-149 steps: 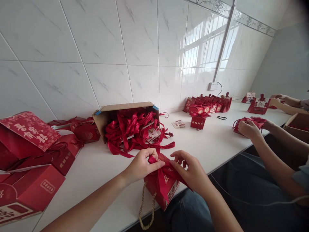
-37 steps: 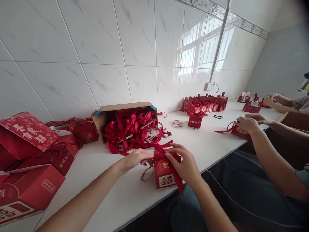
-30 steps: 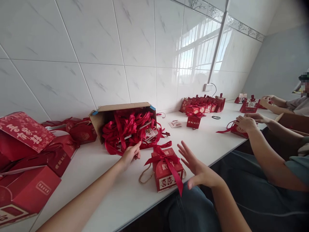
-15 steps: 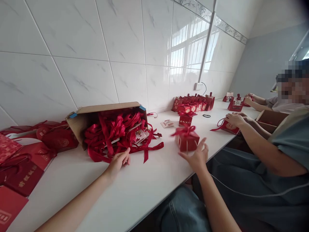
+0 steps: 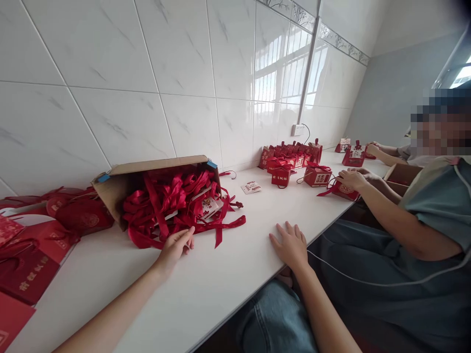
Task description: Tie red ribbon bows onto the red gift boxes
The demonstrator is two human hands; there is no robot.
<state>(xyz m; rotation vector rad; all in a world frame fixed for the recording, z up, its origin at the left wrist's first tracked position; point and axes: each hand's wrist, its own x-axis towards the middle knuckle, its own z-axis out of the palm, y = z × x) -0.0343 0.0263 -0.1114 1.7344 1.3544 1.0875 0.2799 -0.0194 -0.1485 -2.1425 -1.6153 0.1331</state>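
Before the carton, left hand curls at ribbons, hold unclear, best tugged gently; right hand spread, empty.

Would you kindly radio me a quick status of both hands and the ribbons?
Left hand by the ribbons, half curled, grip unclear. Right hand palm down on the table, holding nothing. Ribbons trail from the carton; nothing seen blocking them.
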